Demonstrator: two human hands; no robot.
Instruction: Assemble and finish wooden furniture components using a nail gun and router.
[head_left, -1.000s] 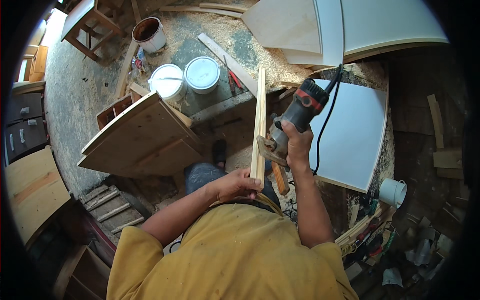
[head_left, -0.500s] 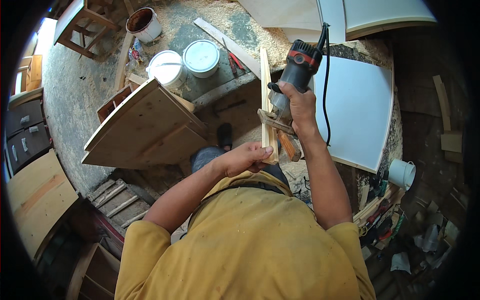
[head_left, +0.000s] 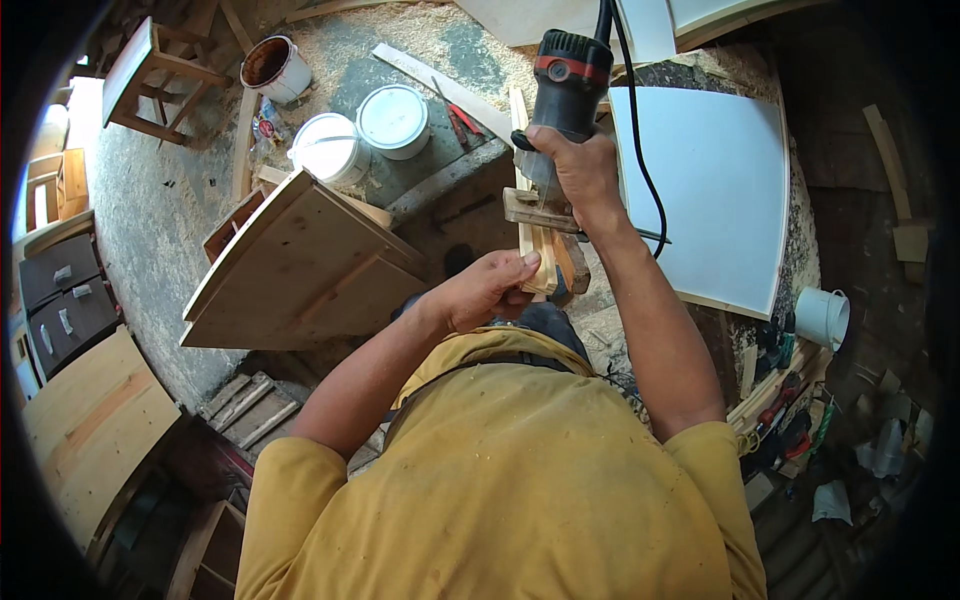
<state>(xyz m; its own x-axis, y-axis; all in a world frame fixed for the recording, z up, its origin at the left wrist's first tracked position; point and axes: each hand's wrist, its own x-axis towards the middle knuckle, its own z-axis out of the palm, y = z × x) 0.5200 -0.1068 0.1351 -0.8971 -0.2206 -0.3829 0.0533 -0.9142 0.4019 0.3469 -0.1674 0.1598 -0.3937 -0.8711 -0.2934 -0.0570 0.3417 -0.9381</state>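
My right hand (head_left: 583, 168) is wrapped round a black trim router (head_left: 567, 95) with a red band and a clear lower housing. A small wooden base piece (head_left: 538, 210) is fixed under the router and rests against a pale wood strip (head_left: 538, 240). With its thumb on top, my left hand (head_left: 490, 288) grips the near end of that strip, which runs away from me under the router. From the router's top a black cord (head_left: 640, 160) loops down past my right wrist. The cutter itself is hidden.
A white panel (head_left: 697, 200) lies to the right. A wooden panel (head_left: 300, 285) leans at the left. Two white lidded buckets (head_left: 393, 118) (head_left: 328, 148), red-handled pliers (head_left: 462, 118) and a long board (head_left: 440, 85) are beyond, amid sawdust. A stool (head_left: 160, 80) stands far left.
The router and my right hand have shifted slightly left and farther from me relative to the picture. My left hand keeps its grip on the strip. The whole view has turned a little.
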